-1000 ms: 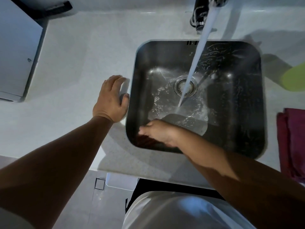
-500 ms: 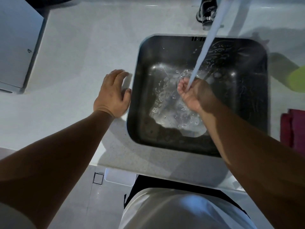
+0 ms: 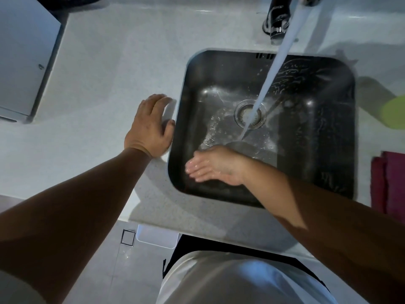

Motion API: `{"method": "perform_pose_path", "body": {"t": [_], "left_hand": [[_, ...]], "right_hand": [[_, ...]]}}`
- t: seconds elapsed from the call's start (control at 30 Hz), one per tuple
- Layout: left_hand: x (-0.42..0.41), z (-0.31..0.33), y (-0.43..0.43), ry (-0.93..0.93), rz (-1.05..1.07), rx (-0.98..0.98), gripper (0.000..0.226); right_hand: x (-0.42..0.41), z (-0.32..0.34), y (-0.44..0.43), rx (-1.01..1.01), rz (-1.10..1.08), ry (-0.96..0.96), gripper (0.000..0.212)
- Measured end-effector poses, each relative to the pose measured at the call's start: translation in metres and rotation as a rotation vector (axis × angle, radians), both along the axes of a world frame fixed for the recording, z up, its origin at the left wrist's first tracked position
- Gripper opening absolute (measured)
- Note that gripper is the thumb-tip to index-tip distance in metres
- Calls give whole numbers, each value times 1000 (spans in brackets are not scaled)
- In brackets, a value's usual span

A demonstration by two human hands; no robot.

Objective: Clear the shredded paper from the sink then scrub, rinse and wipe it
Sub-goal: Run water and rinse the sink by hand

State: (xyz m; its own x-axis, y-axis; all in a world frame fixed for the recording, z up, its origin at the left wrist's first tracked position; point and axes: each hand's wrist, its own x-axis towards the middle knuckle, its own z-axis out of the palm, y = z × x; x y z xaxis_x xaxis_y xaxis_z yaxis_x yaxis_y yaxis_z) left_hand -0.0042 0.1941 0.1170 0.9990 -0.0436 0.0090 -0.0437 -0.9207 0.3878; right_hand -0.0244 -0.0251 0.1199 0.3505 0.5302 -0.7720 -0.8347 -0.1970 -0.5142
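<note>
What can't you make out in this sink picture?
Head view:
Faucet: top cut off by the upper edge.
Green object: cropped by the right edge, unidentifiable.
Red cloth: cropped by the right edge.
Sink floor under the right hand: hidden by that hand.

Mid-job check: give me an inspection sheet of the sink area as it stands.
Surface: pale speckled countertop, dimly lit.
Job's things: dark steel sink, wet, no shredded paper seen; water stream runs from the tap and lands by the drain.
Clutter: maroon cloth and a green object, both cut off, right of the sink; grey box far left.
Grippers: left hand flat on the countertop beside the sink's left rim; right hand wet, fingers straight, low in the sink's near-left corner.
Cables: nothing seen.
Surroundings: tiled floor below the counter edge.
</note>
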Motion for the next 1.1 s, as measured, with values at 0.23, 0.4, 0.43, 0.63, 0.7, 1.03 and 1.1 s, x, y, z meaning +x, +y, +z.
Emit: {"method": "perform_pose_path", "body": {"t": [0.23, 0.4, 0.43, 0.63, 0.7, 1.03, 1.1], "left_hand": [[0, 0, 1, 5, -2, 4, 57], [1, 0, 1, 2, -7, 10, 56], [0, 0, 0, 4, -4, 7, 56], [1, 0, 1, -1, -3, 11, 56], [1, 0, 1, -6, -5, 14, 55], [0, 1, 0, -1, -9, -7, 56], [-1, 0, 0, -3, -9, -10, 56]], "right_hand": [[56, -40, -59, 291, -1051, 137, 28], [70, -36, -66, 226, -1146, 162, 9], [66, -32, -64, 228, -1083, 148, 11], [6, -18, -37, -16, -134, -54, 33], [-13, -14, -33, -52, 236, -128, 28], [33, -28, -76, -19, -552, -23, 42], [48, -28, -85, 50, -778, 37, 36]]}}
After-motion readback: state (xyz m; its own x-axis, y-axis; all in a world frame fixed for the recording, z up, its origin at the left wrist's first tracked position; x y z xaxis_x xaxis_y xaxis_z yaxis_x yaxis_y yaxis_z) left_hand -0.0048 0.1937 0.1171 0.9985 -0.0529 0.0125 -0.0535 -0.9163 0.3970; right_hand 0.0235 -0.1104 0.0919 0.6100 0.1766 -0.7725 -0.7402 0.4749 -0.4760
